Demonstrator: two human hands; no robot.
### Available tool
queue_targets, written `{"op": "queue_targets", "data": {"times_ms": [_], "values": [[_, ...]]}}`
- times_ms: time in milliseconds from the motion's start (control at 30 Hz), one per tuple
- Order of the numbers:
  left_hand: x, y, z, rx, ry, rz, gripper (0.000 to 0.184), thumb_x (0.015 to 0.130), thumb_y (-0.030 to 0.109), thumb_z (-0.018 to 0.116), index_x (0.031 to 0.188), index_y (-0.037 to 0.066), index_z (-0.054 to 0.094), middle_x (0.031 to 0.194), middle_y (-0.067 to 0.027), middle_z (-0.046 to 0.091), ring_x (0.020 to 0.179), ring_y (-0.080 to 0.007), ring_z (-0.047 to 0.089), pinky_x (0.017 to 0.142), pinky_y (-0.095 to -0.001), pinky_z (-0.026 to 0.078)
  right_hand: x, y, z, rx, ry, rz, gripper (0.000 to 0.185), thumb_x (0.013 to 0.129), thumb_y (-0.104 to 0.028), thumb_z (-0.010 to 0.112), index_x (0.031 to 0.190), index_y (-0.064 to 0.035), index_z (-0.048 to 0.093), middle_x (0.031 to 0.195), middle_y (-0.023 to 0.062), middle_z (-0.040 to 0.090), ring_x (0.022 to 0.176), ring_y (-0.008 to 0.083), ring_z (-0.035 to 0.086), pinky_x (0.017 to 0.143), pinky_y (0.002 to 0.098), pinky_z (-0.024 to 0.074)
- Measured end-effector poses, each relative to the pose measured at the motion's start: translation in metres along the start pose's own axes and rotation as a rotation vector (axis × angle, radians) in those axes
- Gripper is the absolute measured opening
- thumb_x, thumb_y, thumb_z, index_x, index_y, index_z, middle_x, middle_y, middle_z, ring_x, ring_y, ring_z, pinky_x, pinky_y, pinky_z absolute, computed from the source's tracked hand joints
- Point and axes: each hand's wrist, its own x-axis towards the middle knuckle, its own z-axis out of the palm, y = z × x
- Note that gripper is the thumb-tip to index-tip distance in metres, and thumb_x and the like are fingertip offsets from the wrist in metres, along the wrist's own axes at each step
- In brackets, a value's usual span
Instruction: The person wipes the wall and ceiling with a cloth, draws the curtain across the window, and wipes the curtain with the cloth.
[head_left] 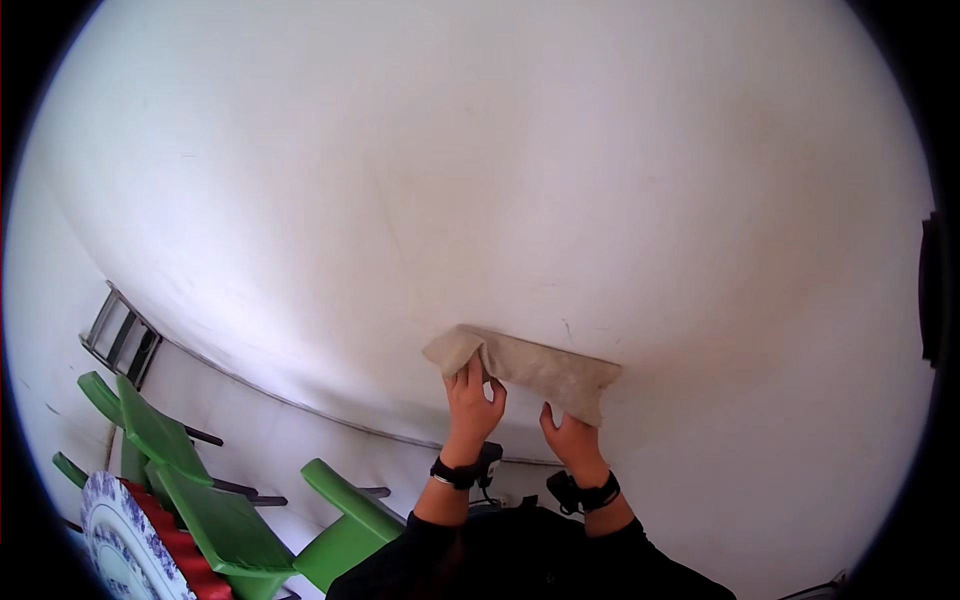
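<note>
one soft cloth [545, 371] against the wall [620, 180]

our left hand [470, 405] is part-open, fingers at the cloth's bunched left end, thumb apart. our right hand [573, 442] meets its lower right edge; hidden fingertips mean we cannot tell its closure. we judge the fabric light, floppy, unbreakable, best held by opposite edges.

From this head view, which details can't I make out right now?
Head view:
Right hand: fingertips hidden behind the cloth.
Wall behind the cloth: covered by it.
Dark object, far right: cut off by the lens border.
Blue-patterned surface, lower left: cut off likewise.
</note>
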Motion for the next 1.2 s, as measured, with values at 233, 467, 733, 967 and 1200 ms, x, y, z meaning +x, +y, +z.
{"op": "queue_targets", "data": {"times_ms": [233,467,733,967,1200], "values": [[0.018,0.012,-0.005,0.159,-0.024,0.011,0.068,0.061,0.003,0.056,0.123,-0.005,0.031,0.116,-0.0256,0.039,0.108,-0.0436,0.033,0.092,-0.0480,0.026,0.012,-0.015,-0.004,0.095,0.038,0.060,0.027,0.072,-0.010,0.056,0.097,-0.0018,0.055,0.093,0.0157,0.055,0.087,0.0343,0.050,0.079,0.0410,0.0398],[0.004,0.002,-0.001,0.201,-0.051,0.047,0.068,0.061,0.003,0.056,0.123,-0.005,0.030,0.118,-0.0258,0.038,0.109,-0.0440,0.032,0.093,-0.0488,0.025,-0.001,0.004,0.011,-0.046,0.019,0.017,0.028,0.069,-0.010,0.056,0.096,-0.0022,0.056,0.093,0.0155,0.055,0.086,0.0340,0.051,0.077,0.0405,0.0408],[0.012,-0.001,-0.001,0.165,0.024,0.022,0.061,0.061,0.005,0.053,0.119,-0.006,0.037,0.114,-0.0235,0.042,0.109,-0.0413,0.035,0.091,-0.0492,0.026,0.007,-0.010,0.011,0.063,0.114,0.044,0.027,0.070,-0.011,0.056,0.095,-0.0036,0.056,0.092,0.0149,0.056,0.086,0.0337,0.051,0.078,0.0401,0.0409],[0.012,0.001,-0.007,0.165,-0.063,0.026,0.064,0.063,0.006,0.056,0.122,-0.004,0.034,0.119,-0.0242,0.038,0.111,-0.0423,0.031,0.092,-0.0478,0.026,0.003,0.000,0.012,0.018,0.014,0.027,0.023,0.070,-0.011,0.057,0.091,-0.0028,0.057,0.089,0.0148,0.057,0.083,0.0341,0.051,0.076,0.0404,0.0413],[0.019,0.000,-0.011,0.184,-0.040,0.097,0.063,0.062,0.005,0.056,0.121,-0.004,0.035,0.117,-0.0233,0.040,0.109,-0.0420,0.034,0.092,-0.0483,0.026,0.007,-0.004,0.012,0.042,0.091,0.010,0.025,0.070,-0.012,0.055,0.093,-0.0028,0.057,0.089,0.0146,0.057,0.082,0.0344,0.052,0.075,0.0411,0.0412]]}}
